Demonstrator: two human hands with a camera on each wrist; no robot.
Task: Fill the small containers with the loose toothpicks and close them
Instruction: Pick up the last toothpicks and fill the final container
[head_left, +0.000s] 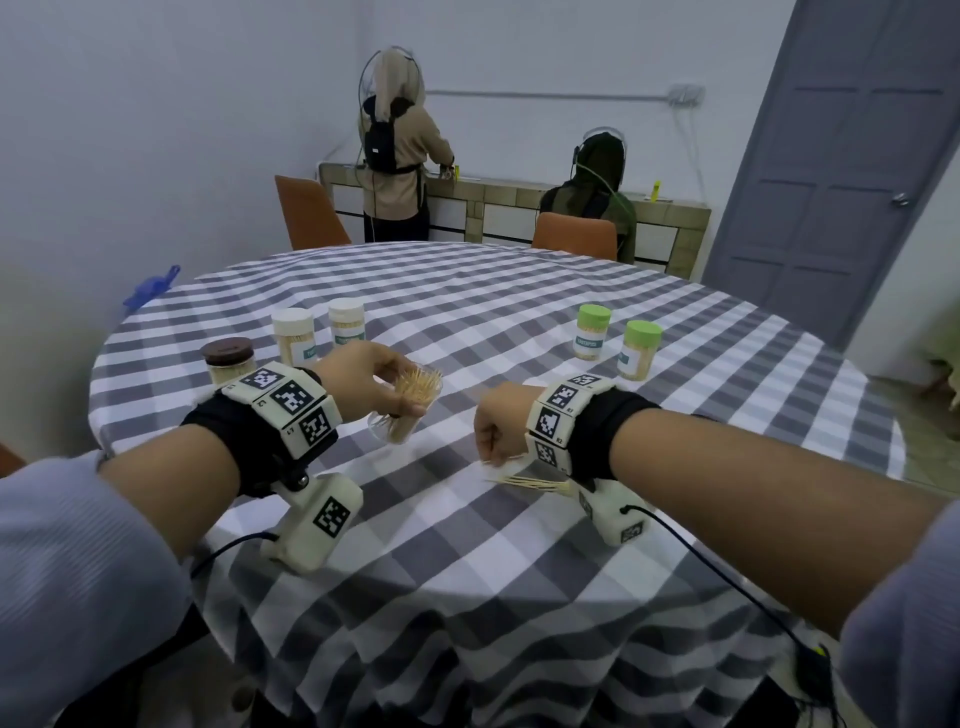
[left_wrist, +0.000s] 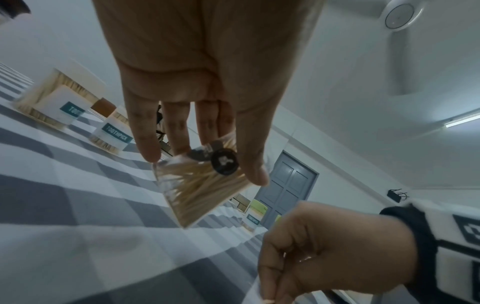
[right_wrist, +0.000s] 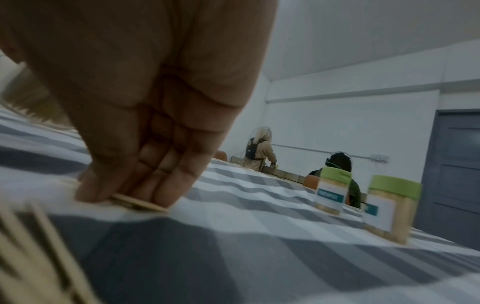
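Wooden toothpicks under right hand, fingertips pinching some.

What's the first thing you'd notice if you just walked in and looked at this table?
Probably the left hand holding a clear container stuffed with toothpicks, tilted over the middle of the checked tablecloth. Near it, the right hand pinches a few loose toothpicks from a small pile on the cloth. Farther back stand two jars with bright green lids on the right.
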